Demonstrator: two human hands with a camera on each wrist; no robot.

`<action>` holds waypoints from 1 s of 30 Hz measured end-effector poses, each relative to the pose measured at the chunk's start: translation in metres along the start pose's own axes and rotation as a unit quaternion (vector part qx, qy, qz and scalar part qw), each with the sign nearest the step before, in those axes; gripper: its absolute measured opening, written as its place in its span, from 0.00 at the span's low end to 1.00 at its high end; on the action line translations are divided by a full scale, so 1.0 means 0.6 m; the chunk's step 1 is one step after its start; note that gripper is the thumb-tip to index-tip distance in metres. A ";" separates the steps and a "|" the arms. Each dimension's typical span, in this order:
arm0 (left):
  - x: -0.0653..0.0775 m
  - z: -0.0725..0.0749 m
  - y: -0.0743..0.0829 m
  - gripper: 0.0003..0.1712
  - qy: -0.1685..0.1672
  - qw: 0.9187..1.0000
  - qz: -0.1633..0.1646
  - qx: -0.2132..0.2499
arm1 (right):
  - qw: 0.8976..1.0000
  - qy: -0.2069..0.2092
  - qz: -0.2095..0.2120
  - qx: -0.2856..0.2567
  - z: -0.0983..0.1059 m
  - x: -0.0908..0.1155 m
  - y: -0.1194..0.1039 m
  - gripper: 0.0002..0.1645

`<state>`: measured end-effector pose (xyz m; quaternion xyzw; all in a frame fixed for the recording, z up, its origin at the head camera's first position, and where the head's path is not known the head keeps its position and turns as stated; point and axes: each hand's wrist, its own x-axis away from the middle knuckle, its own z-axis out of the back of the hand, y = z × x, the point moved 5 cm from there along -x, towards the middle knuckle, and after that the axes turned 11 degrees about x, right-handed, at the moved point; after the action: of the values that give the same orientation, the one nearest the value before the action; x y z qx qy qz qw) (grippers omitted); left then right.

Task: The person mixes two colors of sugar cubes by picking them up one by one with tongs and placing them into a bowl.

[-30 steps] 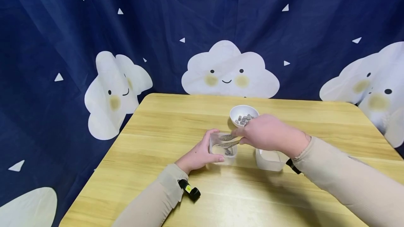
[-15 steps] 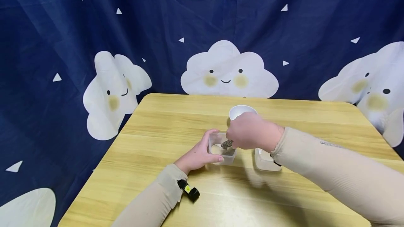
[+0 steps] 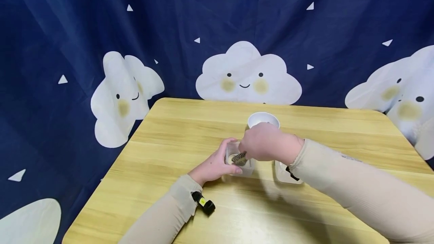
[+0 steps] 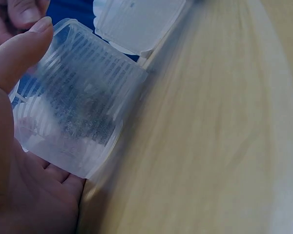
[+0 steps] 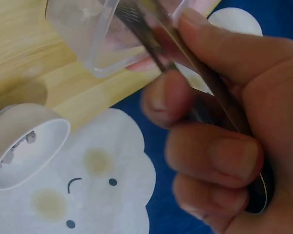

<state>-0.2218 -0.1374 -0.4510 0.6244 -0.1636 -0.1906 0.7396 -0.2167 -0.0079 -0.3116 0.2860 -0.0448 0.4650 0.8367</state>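
Observation:
My left hand (image 3: 213, 166) grips a clear plastic container (image 4: 78, 97) from its left side, thumb in front and fingers behind. In the head view, my right hand (image 3: 266, 142) is over the container's right edge, holding metal tongs (image 5: 210, 78). Their bend lies in the palm, and the perforated ends reach into the container. Whether anything sits between those ends is hidden. Behind the right hand stands a white bowl (image 3: 261, 116); small grey pieces (image 5: 30, 137) lie inside it in the right wrist view.
A second clear plastic container (image 3: 285, 176) stands to the right, partly covered by my right wrist. All of this rests on a wooden table (image 3: 162, 199). Past its far edge hangs a dark blue curtain (image 3: 183, 10) with cloud prints.
My right hand has moved left and turned, bringing the tongs' ends lower into the container. It now covers the grey pieces in the head view. The left hand has stayed in place.

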 end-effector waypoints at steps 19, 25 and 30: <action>0.000 0.000 -0.001 0.59 -0.003 1.000 -0.004 0.011 | 0.999 0.006 -0.051 0.000 -0.015 0.001 0.013 0.11; 0.001 -0.003 0.001 0.57 -0.011 1.000 -0.010 0.021 | 0.998 0.050 -0.032 -0.034 -0.025 0.000 0.015 0.07; 0.000 -0.001 0.005 0.58 -0.016 0.999 -0.016 0.025 | 0.996 0.073 -0.058 -0.012 -0.022 0.005 0.023 0.08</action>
<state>-0.2215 -0.1362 -0.4483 0.6419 -0.1704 -0.2082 0.7181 -0.2288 0.0067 -0.3157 0.2438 0.0274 0.4348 0.8665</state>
